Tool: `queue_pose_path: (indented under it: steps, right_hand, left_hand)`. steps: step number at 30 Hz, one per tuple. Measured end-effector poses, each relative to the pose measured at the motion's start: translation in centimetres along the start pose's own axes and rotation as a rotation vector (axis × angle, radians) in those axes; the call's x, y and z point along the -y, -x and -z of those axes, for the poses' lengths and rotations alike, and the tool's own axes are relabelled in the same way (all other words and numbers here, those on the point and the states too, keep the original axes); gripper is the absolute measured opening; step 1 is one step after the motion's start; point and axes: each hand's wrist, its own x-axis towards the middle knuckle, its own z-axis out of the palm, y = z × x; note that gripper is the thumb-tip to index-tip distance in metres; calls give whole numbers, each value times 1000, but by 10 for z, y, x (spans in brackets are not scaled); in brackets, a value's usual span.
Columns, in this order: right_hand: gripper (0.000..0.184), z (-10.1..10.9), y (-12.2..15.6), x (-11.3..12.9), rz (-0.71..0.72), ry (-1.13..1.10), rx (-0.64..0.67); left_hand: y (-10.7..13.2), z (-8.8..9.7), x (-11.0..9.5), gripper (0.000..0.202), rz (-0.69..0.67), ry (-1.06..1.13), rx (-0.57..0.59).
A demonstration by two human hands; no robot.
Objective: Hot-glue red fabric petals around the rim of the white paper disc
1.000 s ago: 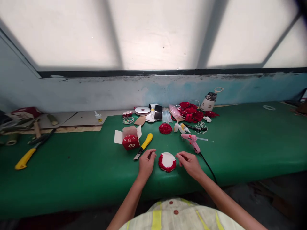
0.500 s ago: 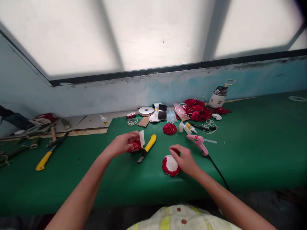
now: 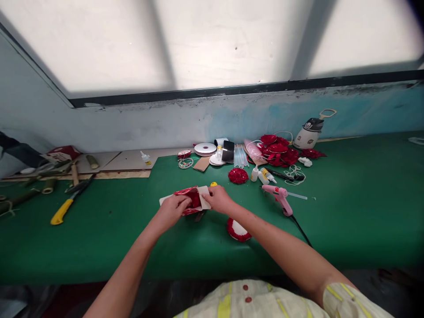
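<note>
A small red patterned cardboard box [image 3: 188, 212] with white flaps lies open on the green table, dark red material inside. My left hand [image 3: 172, 211] is over its left side, thumb and fingers pinched together in the opening; what they grip is hidden. My right hand [image 3: 220, 199] pinches the white flap [image 3: 204, 197] at the box's right end. Behind the box and my right hand, a yellow-handled utility knife [image 3: 213, 184] is mostly covered. Under my right forearm sits a round pad with a white centre [image 3: 239, 229] and red ruffled rim.
Right of my hands lies a pink glue gun [image 3: 278, 196] with its cord. A red round pad [image 3: 238, 176], small glue bottles [image 3: 254, 173], a ribbon spool [image 3: 205, 149] and red fabric pieces [image 3: 278, 150] are farther back. Another yellow-handled knife [image 3: 62, 212] lies left, near bamboo pieces [image 3: 49, 185].
My right hand has moved left and forward from the white-centred pad to the box's flap. My left hand stays at the box, which now sits turned, partly covering the knife.
</note>
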Motion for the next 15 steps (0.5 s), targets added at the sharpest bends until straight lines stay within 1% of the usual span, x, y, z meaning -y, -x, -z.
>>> queue_pose_path:
  steps: [1, 4, 6, 8, 11, 15]
  right_hand:
    - [31, -1, 1, 0, -12, -13, 9]
    - [31, -5, -1, 2, -36, -48, 25]
    - [31, -6, -6, 3, -48, -68, 31]
    - [31, -5, -11, 3, -63, -86, 31]
    - [31, 0, -15, 1, -84, -114, 17]
    - [31, 6, -17, -3, -117, -165, 5]
  left_hand:
    - [-7, -2, 1, 40, 39, -56, 6]
    - [-33, -11, 0, 38, 44, -148, 49]
    - [-48, -18, -4, 32, 44, -208, 88]
    - [-60, -22, -8, 25, 44, -266, 98]
    - [-67, -23, -11, 24, 23, -322, 92]
    - [-71, -12, -8, 23, -50, -356, 153]
